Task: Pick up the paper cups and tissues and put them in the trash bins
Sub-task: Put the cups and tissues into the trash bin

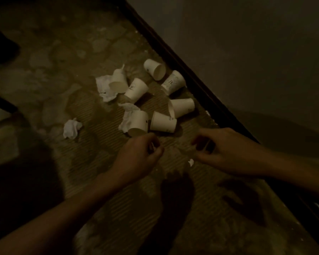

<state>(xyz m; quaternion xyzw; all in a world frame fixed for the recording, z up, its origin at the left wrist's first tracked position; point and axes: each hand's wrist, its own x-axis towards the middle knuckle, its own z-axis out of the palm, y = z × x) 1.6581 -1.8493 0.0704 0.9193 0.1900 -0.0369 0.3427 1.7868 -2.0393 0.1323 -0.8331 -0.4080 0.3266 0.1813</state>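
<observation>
"Cups?"
"Seven paper cups (163, 122) at frame centre, tipped over like dropped litter, with crumpled tissues (72, 129) among them and to their left."
"Hands?"
"Both were low at the pile's near edge, probably reaching. The left hand (138, 155) was curled, contents unclear. The right hand (221, 150) was loosely curled and empty. No bins in view."

Paper cups (136, 90): cream-white, small dark printed marks on some. Tissues (72, 128): plain white. Floor (44, 57): mottled olive-brown with paler grey blotches, fine ribbed stripes in one patch. Skirting (199, 83): near-black. Wall (247, 43): plain grey-green.
</observation>
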